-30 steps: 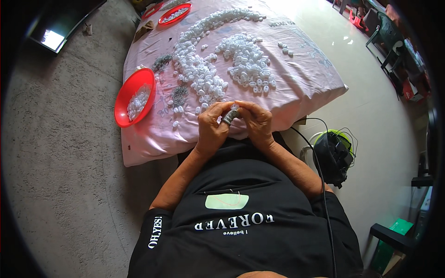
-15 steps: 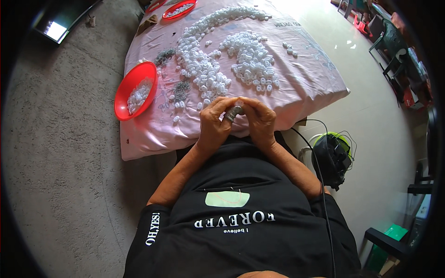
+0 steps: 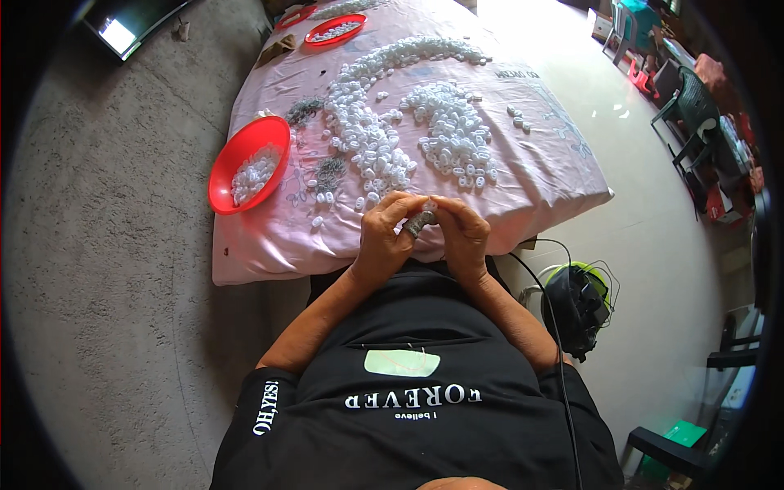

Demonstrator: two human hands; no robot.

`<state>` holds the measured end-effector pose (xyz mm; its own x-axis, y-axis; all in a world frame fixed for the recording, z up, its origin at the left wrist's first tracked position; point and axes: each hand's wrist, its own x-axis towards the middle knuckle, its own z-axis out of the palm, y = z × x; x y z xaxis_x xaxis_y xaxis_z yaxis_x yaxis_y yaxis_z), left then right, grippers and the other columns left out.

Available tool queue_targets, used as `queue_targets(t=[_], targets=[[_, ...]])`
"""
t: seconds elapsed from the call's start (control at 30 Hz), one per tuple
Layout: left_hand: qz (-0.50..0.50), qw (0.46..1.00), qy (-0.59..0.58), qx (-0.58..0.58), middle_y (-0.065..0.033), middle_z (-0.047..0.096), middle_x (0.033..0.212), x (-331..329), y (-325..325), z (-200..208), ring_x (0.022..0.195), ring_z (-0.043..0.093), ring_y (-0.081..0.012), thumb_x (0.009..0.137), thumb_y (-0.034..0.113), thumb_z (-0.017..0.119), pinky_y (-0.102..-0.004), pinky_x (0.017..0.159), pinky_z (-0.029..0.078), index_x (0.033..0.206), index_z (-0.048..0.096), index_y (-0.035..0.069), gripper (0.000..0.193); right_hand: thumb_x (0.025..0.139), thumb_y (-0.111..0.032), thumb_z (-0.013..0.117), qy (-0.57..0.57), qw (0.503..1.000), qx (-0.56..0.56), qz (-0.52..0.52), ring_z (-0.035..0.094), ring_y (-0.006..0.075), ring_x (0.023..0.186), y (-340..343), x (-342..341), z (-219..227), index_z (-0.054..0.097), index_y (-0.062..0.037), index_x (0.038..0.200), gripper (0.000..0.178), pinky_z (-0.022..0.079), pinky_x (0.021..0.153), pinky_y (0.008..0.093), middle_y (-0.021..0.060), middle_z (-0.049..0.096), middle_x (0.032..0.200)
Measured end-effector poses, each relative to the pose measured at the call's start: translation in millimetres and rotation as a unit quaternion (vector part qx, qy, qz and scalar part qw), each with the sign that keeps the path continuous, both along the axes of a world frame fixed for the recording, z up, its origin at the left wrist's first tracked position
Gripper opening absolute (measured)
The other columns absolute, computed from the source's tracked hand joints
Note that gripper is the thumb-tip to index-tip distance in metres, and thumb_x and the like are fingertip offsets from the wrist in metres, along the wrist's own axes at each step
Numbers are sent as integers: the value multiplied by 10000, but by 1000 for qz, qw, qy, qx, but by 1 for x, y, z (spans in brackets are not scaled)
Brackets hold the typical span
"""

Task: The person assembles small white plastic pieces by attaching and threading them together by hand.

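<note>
Both my hands meet at the near edge of the cloth-covered table (image 3: pixel 523 188), fingertips pinched together. Between them sits a small white plastic piece (image 3: pixel 429 207), mostly covered by the fingers. My left hand (image 3: pixel 382 233) is closed, and a grey-brown mottled sleeve-like thing (image 3: pixel 419 223) shows at its thumb side; whether it wraps the thumb or is held, I cannot tell. My right hand (image 3: pixel 467 237) is closed against the same white piece. Just beyond lie two heaps of small white oval plastic pieces, a long left heap (image 3: pixel 359 122) and a right heap (image 3: pixel 453 126).
At the table's left edge a red bowl (image 3: pixel 282 175) holds white pieces. Two clumps of small grey metal-looking parts (image 3: pixel 330 173) lie nearby. Farther back is a red dish (image 3: pixel 359 23). A black cable (image 3: pixel 551 306) runs beside my right arm, near a dark bag (image 3: pixel 572 306).
The view has shifted slightly, so the table and heaps sit lower and a little farther right. My hands keep their pinch on the white piece, with only a slight finger shift.
</note>
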<state>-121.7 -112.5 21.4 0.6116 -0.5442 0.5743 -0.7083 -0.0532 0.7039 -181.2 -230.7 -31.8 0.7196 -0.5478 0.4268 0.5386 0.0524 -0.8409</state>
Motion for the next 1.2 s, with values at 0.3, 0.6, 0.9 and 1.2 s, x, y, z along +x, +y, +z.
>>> queue_targets(t=[0.3, 0.6, 0.9, 1.2], targets=[[-18, 1000, 4, -12, -108, 636, 886, 3, 1, -3, 774, 633, -191, 765, -59, 657, -289, 660, 509, 978, 655, -2, 220, 873, 67, 562, 21, 1000, -7, -11, 592, 92, 808, 1, -1, 2, 646, 29, 989, 149, 481, 733, 208, 49, 644, 905], [-3, 999, -40, -9, -112, 635, 861, 8, 6, -5, 775, 642, -191, 768, -19, 673, -296, 676, 508, 961, 648, -11, 195, 874, 66, 557, 30, 999, -22, -9, 595, 96, 833, 2, -2, 0, 644, 31, 1006, 162, 484, 749, 221, 49, 649, 919], [-94, 959, 269, -9, -16, 611, 832, 18, 11, -11, 760, 562, -65, 908, 46, 563, -223, 685, 477, 967, 601, -25, 100, 879, 55, 558, 11, 998, -58, 37, 597, 107, 812, 6, 3, 5, 637, 23, 1066, 206, 498, 747, 221, 49, 615, 902], [266, 962, -56, -17, -123, 664, 771, 111, 103, 18, 708, 651, -196, 726, -82, 486, -291, 657, 511, 960, 649, 18, 302, 907, 12, 546, 80, 996, -26, 8, 600, 99, 788, -3, 2, -6, 608, 8, 1130, 231, 489, 738, 217, 54, 635, 896]])
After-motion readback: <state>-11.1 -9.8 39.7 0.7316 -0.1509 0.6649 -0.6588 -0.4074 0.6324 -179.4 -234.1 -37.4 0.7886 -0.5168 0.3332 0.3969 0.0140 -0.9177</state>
